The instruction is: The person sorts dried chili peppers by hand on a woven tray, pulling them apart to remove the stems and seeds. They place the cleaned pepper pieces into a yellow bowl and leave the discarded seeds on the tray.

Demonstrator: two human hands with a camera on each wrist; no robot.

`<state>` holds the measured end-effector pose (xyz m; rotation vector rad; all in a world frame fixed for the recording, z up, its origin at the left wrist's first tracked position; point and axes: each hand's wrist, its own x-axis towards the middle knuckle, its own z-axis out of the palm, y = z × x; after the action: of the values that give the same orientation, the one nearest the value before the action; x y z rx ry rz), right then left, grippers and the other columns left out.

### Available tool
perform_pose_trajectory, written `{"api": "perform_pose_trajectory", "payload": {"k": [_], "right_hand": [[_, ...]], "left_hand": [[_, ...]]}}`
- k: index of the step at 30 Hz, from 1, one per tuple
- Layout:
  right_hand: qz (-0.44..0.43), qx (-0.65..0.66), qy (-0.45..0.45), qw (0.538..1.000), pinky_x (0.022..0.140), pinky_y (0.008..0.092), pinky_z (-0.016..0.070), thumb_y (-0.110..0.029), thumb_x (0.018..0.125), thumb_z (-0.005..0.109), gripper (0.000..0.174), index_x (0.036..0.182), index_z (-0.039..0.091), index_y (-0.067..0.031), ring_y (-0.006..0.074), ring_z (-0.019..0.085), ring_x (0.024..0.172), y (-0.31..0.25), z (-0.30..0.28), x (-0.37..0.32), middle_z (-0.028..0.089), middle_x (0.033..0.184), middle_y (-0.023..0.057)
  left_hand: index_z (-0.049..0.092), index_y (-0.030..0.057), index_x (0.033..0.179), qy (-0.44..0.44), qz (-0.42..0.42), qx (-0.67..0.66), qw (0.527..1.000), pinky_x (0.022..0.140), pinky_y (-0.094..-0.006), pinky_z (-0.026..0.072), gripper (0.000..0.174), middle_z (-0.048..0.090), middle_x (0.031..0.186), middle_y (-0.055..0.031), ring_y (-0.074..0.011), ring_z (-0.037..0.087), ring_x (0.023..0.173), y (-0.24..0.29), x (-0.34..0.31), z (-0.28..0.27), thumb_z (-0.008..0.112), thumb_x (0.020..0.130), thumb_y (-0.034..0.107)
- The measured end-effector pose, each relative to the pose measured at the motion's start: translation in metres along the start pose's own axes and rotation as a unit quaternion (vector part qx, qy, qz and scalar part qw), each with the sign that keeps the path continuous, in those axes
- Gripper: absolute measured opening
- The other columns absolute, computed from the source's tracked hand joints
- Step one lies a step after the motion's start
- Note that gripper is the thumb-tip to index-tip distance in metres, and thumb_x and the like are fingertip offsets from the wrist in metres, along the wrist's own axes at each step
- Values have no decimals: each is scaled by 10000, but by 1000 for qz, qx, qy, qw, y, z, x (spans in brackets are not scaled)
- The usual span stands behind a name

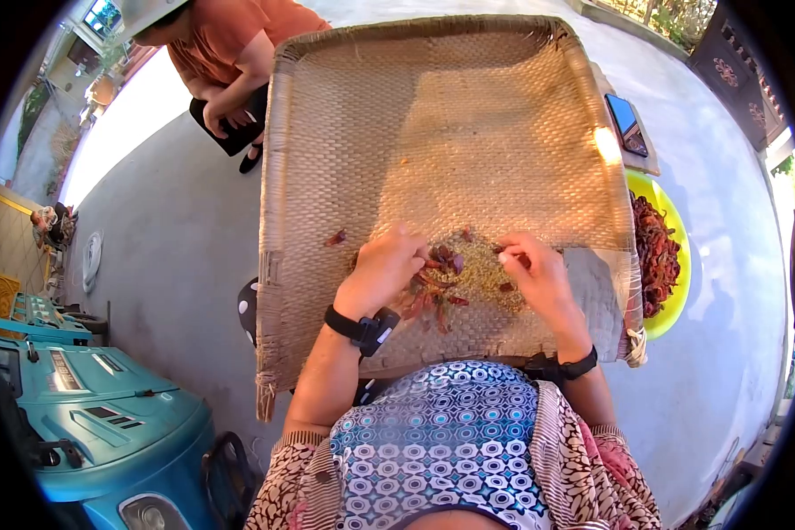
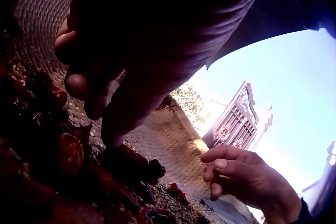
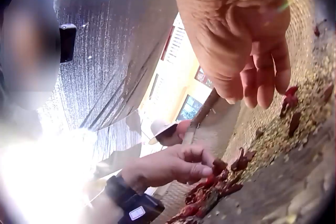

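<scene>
Dried red peppers (image 1: 437, 296) lie in a small pile with pale yellow seeds (image 1: 481, 269) on a woven tray (image 1: 468, 115). My left hand (image 1: 382, 269) is at the pile's left side; in the right wrist view the left hand (image 3: 163, 169) pinches a dark red pepper piece (image 3: 218, 166) between thumb and fingers. On the right of the seeds is my right hand (image 1: 539, 278), beside a small red piece. Its fingers hang loosely bent in the right wrist view, where the right hand (image 3: 247, 40) shows nothing held.
A yellow-green basin (image 1: 677, 252) of red peppers stands right of the tray, below a phone (image 1: 625, 124). A person in an orange top (image 1: 230, 44) sits at the upper left. A teal vehicle (image 1: 106, 424) stands at the lower left.
</scene>
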<state>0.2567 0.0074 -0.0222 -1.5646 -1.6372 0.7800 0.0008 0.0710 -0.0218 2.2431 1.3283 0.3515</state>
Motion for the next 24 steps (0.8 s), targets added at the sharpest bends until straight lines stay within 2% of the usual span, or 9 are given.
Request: {"api": "perform_pose_trajectory", "payload": {"k": [1, 4, 8, 10, 15, 18, 20, 23, 24], "right_hand": [[0, 37, -57, 998, 706, 321, 514, -159, 911, 661, 240, 1110, 634, -29, 227, 677, 804, -4, 9, 3, 695, 926, 135], [-62, 59, -96, 992, 723, 326, 516, -164, 903, 666, 256, 1113, 631, -21, 248, 678, 822, -7, 34, 10, 695, 927, 134], [-54, 160, -140, 976, 717, 329, 508, -177, 897, 667, 245, 1087, 645, -23, 252, 656, 777, -2, 51, 11, 680, 892, 129], [-55, 59, -92, 993, 704, 335, 500, -162, 900, 660, 211, 1066, 652, -31, 238, 638, 747, -3, 40, 9, 671, 873, 123], [-63, -31, 153, 986, 665, 311, 474, -127, 922, 640, 148, 1044, 662, -45, 190, 606, 712, -7, -27, -1, 644, 818, 94], [-70, -58, 329, 940, 664, 281, 464, -121, 944, 630, 126, 1039, 673, -50, 175, 595, 716, 34, -73, 0, 625, 789, 70], [36, -98, 366, 925, 679, 293, 475, -155, 949, 633, 174, 1096, 662, -66, 162, 583, 713, 43, -107, -11, 624, 792, 65], [110, -181, 464, 860, 681, 304, 481, -182, 948, 633, 245, 1171, 632, -80, 151, 574, 705, 64, -125, -19, 629, 800, 63], [86, -157, 458, 871, 682, 306, 482, -188, 948, 632, 259, 1182, 622, -76, 151, 576, 709, 62, -122, -19, 630, 801, 62]], "left_hand": [[647, 80, 886, 0, 2, -3, 1000, 731, -403, 472, 85, 575, 858, -119, -299, 606, 862, 4, -1, -3, 648, 823, 136], [639, 41, 889, -3, -1, -78, 997, 724, -394, 473, 82, 573, 854, -124, -279, 605, 845, 13, -5, -6, 634, 837, 105], [644, 20, 922, 4, -4, -197, 980, 731, -384, 472, 102, 567, 853, -121, -263, 593, 825, 20, -15, 0, 635, 839, 80], [652, 29, 954, 9, -5, -230, 973, 739, -378, 475, 130, 567, 862, -116, -258, 589, 835, 16, -18, 5, 643, 834, 79], [658, 61, 1017, 15, -42, -41, 998, 752, -382, 477, 188, 560, 903, -102, -266, 580, 871, 5, -30, 13, 650, 835, 106], [659, 85, 1022, 7, -65, -7, 998, 757, -392, 475, 186, 552, 933, -101, -283, 581, 885, 9, -32, 15, 646, 842, 129], [661, 96, 1014, 4, -69, 6, 998, 767, -393, 476, 177, 546, 949, -101, -290, 584, 894, 8, -28, 18, 645, 845, 145], [663, 102, 997, 0, -70, 0, 998, 788, -387, 481, 160, 540, 968, -101, -292, 588, 912, 8, -25, 20, 650, 849, 162], [663, 98, 991, 9, -72, -12, 997, 796, -384, 482, 156, 541, 975, -101, -290, 589, 918, 9, -25, 20, 652, 851, 165]]}}
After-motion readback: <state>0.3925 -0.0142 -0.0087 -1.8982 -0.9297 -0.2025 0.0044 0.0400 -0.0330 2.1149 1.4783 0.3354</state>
